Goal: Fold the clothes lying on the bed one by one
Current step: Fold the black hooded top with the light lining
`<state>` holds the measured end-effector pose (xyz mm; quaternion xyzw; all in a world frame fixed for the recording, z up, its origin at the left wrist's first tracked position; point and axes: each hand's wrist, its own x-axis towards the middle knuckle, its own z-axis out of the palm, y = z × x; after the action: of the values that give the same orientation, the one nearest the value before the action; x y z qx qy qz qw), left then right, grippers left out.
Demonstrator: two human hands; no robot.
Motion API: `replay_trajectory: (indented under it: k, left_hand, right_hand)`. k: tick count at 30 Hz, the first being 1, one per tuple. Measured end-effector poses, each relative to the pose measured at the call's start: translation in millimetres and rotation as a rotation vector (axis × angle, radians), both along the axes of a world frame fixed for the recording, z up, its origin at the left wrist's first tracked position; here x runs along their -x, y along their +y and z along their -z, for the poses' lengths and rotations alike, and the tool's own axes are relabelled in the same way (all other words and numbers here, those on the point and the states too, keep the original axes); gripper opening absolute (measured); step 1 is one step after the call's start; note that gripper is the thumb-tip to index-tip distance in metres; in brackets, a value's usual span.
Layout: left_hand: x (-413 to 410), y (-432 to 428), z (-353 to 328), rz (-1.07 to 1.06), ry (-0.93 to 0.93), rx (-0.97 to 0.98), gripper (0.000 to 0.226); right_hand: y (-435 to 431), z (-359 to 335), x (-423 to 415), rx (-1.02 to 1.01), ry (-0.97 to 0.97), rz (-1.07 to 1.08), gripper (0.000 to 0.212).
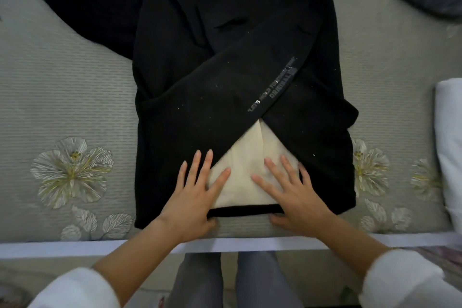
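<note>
Head view: a black sweatshirt (225, 70) lies flat mid-bed (62, 95), with its hem at the near edge and its sleeves crossed over the body to narrow it. The left hand (192, 195) and right hand (295, 192) press on the hem, fingers spread flat and thumbs at its edge, probably smoothing it for the upward fold. Another black garment (87, 0) waits toward the far left corner.
</note>
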<state>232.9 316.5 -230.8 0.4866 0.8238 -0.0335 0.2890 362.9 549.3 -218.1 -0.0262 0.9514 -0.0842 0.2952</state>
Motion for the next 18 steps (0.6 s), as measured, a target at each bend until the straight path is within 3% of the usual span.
replay_trajectory:
  k: [3, 6, 8, 12, 18]
  left_hand:
    - [-5, 8, 0, 0.023, 0.082, 0.114, 0.113]
    - [-12, 20, -10, -0.007, 0.124, 0.187, 0.093]
    - [-11, 29, -20, -0.022, 0.079, 0.243, 0.082]
    - [21, 43, -59, -0.074, -0.228, 0.346, 0.075]
    - [34, 48, -121, -0.170, -0.625, 0.318, 0.043]
  right_hand:
    - [3, 7, 8, -0.037, -0.104, -0.007, 0.107]
    - [0, -2, 17, -0.044, -0.149, -0.007, 0.098]
    - [6, -17, 26, 0.069, -0.190, 0.106, 0.087]
    - [30, -60, 51, 0.329, -0.293, 0.460, 0.066]
    - [41, -112, 51, 0.477, -0.456, 0.454, 0.047]
